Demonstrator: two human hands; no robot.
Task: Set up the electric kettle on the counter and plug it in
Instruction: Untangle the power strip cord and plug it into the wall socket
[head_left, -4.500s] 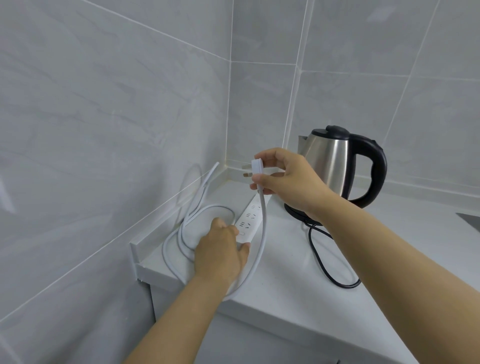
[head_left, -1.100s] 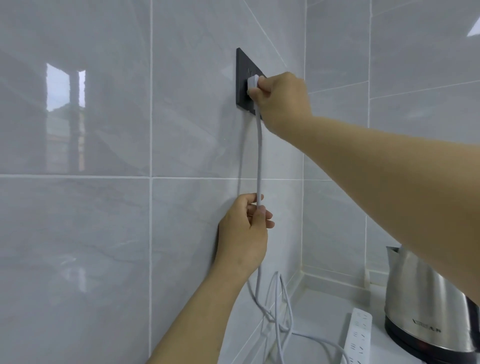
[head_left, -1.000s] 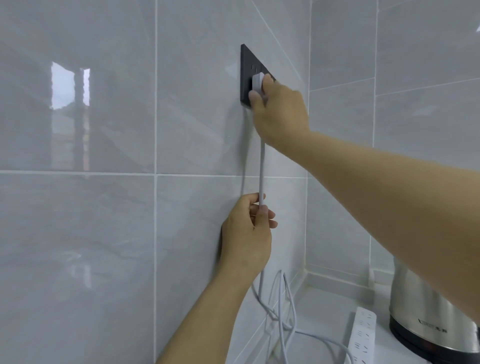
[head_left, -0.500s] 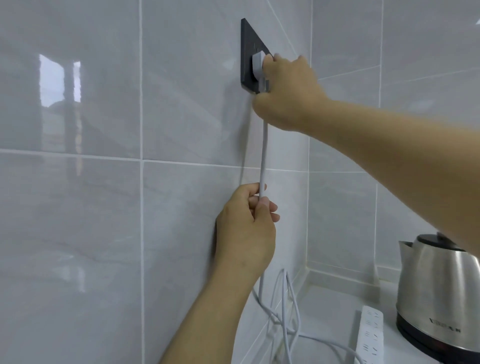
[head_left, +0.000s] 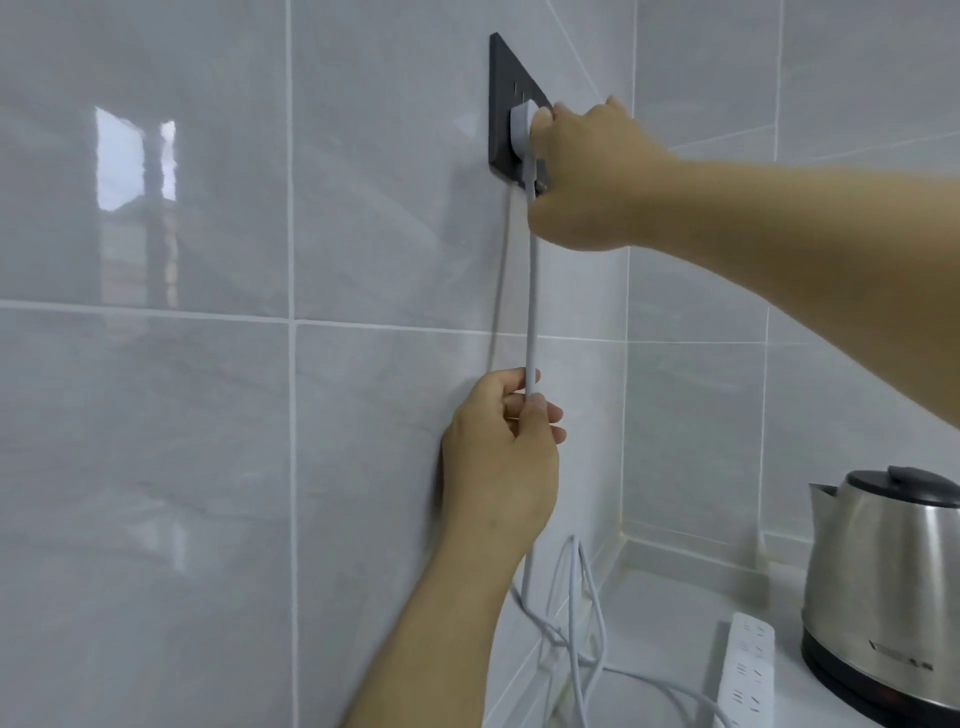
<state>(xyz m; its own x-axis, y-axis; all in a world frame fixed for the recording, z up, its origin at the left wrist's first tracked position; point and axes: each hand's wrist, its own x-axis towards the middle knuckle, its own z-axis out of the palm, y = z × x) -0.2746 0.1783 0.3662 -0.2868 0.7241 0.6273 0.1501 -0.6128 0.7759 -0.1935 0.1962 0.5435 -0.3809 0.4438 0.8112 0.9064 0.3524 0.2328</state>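
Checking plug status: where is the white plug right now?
In the head view, upper centre: the white plug sits against the dark wall socket, gripped by the right hand, its cord running down to the left hand.

A wall socket (head_left: 506, 104) is seen at upper centre of the frame, with a plug (head_left: 521, 130) set against its face. The plug is gripped by the right hand (head_left: 587, 176), reaching in from the right. A cord (head_left: 531, 306) hangs straight down from the plug and is pinched at mid-frame by the left hand (head_left: 498, 457). Below, the cord is looped on the counter (head_left: 670, 613). At lower right, a power strip (head_left: 748, 670) lies on the counter, just left of the kettle (head_left: 888, 582).
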